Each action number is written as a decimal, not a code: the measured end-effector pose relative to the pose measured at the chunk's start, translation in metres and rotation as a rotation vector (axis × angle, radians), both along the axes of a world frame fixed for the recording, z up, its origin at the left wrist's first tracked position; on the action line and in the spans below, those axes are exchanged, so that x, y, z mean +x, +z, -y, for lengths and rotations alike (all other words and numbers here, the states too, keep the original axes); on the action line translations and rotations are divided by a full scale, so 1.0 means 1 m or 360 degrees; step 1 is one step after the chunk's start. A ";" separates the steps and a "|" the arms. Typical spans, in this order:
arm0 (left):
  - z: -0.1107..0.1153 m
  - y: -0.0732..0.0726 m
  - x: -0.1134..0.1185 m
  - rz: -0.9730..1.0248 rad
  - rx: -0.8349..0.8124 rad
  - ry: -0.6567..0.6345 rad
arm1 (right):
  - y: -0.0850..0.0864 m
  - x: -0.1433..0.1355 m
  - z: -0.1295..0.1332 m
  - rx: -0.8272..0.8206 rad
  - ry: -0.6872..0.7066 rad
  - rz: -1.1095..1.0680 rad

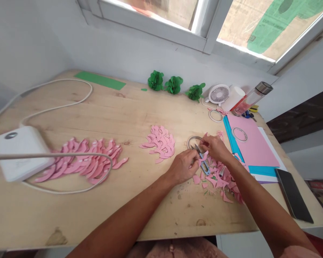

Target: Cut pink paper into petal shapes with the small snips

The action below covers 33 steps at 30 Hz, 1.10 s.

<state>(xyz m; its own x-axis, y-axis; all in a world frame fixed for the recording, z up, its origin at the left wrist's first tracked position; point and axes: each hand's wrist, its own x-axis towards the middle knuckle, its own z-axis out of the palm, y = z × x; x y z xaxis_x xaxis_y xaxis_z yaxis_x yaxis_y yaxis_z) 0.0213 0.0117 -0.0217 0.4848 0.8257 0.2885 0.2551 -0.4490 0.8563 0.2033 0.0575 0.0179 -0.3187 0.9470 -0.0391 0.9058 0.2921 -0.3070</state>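
Note:
My left hand [185,166] is closed, a curved pink paper piece [204,158] at its fingertips. To its right, my right hand [214,146] has its fingers pressed together; what they hold is too small to make out. Small scissors [205,167] with blue-grey handles lie between and below the hands, blades toward the upper left. Behind them sits a tape roll [188,142], partly hidden. Pink paper scraps [226,181] are heaped under and beside my right hand. Left of my hands is a pile of curved pink pieces [161,141].
Three green paper flowers [173,85] stand along the wall. At left are a white power bank [23,154], its cable and more pink pieces [97,159]. A fan [219,94], bottle [253,98], coloured sheets [258,150] and phone [293,195] are at right.

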 end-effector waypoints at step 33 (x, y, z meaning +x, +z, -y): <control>0.000 0.003 0.000 0.0028 0.0004 0.0033 | 0.000 -0.005 0.029 0.0447 0.0325 0.0624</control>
